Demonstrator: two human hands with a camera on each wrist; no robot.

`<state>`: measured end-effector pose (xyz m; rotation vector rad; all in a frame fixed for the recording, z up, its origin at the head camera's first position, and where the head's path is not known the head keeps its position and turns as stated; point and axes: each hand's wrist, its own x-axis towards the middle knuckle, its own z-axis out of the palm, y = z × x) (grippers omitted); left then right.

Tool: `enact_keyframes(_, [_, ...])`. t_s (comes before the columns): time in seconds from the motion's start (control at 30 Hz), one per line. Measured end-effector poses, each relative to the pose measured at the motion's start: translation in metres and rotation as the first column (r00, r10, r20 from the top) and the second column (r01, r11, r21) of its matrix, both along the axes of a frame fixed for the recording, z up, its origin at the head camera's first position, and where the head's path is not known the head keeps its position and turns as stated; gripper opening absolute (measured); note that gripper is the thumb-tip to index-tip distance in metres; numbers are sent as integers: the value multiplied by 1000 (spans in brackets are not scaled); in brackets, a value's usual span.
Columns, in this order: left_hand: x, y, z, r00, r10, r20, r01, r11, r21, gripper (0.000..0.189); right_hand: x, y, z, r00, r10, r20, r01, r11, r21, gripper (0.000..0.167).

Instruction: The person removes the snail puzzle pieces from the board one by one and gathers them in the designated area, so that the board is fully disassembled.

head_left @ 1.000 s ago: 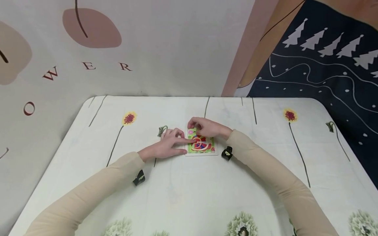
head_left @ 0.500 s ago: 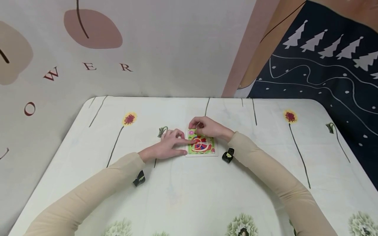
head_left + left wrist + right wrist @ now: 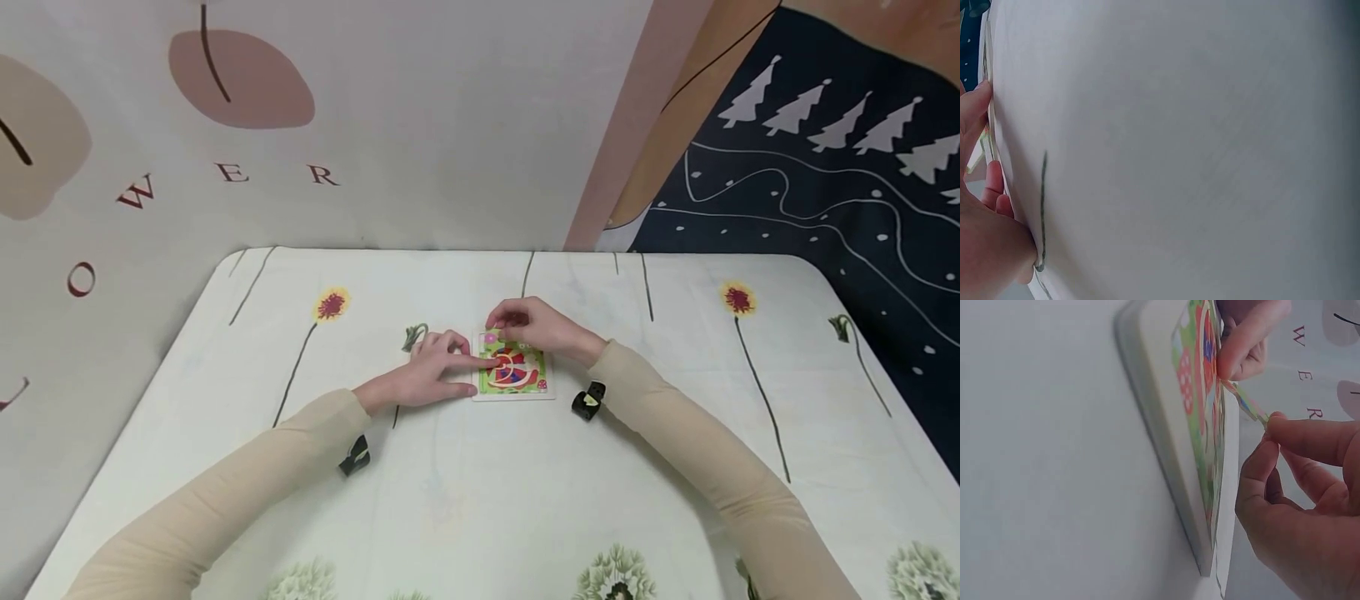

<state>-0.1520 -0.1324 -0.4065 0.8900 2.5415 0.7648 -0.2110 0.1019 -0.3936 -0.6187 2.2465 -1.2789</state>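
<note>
A square jigsaw puzzle [image 3: 517, 382], green with a red and blue picture and a white border, lies at mid-table. My left hand [image 3: 423, 373] reaches in from the left, its straight index finger pressing on the picture and its thumb at the border. Above the board's far part, my right hand [image 3: 543, 325] pinches a thin puzzle piece [image 3: 1249, 407] between thumb and index finger. In the right wrist view this piece stands tilted up from the board, its lower end close to the left fingertip. Only part of the left hand [image 3: 991, 244] shows in the left wrist view.
The table wears a white cloth [image 3: 465, 483] printed with flowers. Black wrist-worn devices hang below each sleeve, a left one [image 3: 355, 457] and a right one [image 3: 588, 402]. A pale printed curtain [image 3: 450, 125] and a dark tree-patterned one [image 3: 810, 167] stand behind the table.
My right hand has shifted slightly to the right, still over the puzzle's far part. The left hand keeps its index finger on the picture.
</note>
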Motion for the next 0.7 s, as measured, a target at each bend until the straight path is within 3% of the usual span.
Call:
enact_keyframes(0.4, [1, 1, -1, 1000, -7, -21, 7, 1000, -6, 47, 2, 25, 4, 997, -57, -42, 58, 998, 22, 18])
enact_keyframes(0.7, [1, 1, -1, 999, 26, 21, -26, 1000, 3, 47, 6, 46, 11, 992, -92, -83, 94, 996, 12, 20])
